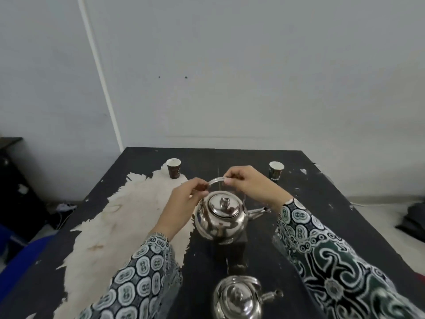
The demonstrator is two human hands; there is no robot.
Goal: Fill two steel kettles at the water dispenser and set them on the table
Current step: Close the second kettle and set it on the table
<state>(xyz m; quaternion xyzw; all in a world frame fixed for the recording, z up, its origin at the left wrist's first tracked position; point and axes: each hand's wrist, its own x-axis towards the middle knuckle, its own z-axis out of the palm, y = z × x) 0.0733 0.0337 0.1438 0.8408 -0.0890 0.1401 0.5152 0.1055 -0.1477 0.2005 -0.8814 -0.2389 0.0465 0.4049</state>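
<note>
Far kettle: a polished steel kettle with a domed, knobbed lid [221, 214] is stood upright at the middle of the black tabletop [322, 215], spout turned toward the right edge; its thin wire bail handle [216, 180] is raised above the lid.
Near kettle: a second polished steel kettle, lidded [239, 298], is stood at the near edge of the tabletop, spout also to the right, handle folded down; it is touched by neither hand.
Left hand [184, 201]: closed in a pinch on the left part of the bail handle.
Right hand [248, 183]: closed in a pinch on the top of the same handle.
Cups: one dark paper cup [173, 168] is placed toward the far left corner, another [276, 170] toward the far right corner.
Dispenser: not seen.
Water level: cannot be told, both lids being on.
Progress: both kettles are set on the table; whether filling is done or still to come cannot be judged.
</note>
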